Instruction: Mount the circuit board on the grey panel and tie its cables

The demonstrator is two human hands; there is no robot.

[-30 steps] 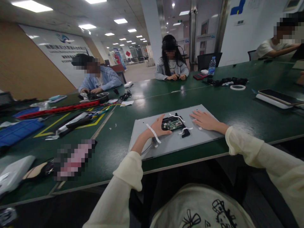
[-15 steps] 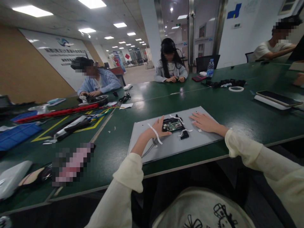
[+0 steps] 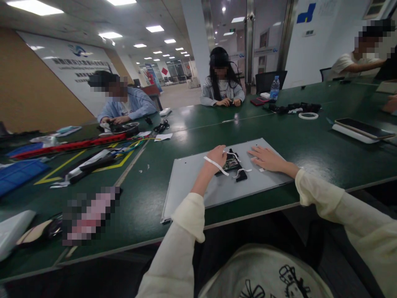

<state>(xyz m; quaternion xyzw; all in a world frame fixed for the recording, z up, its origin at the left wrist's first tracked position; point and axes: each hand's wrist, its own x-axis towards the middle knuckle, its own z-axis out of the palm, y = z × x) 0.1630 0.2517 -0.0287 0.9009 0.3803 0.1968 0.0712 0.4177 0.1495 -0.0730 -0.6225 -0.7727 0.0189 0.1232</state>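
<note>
A light grey flat panel (image 3: 182, 186) lies on the green table in front of me. On it sits a green circuit board in a black frame (image 3: 231, 164), with white strips (image 3: 243, 171) across it. My left hand (image 3: 218, 156) is over the board's left part, its back toward me; its fingers are mostly hidden. A white band (image 3: 216, 165) runs across that wrist. To the right of the board, my right hand (image 3: 264, 159) lies flat on the panel with its fingers stretched out, holding nothing.
A phone on a white box (image 3: 361, 129), a tape roll (image 3: 308, 116) and black cables (image 3: 288, 108) lie to the right. Blue trays (image 3: 23, 176), a red strip (image 3: 74, 145) and a pink item (image 3: 93, 217) are on the left. Several people sit around the table.
My left hand has moved right, from the board's left edge to over it, and its spread thumb is no longer visible. The right hand has stayed in place.
</note>
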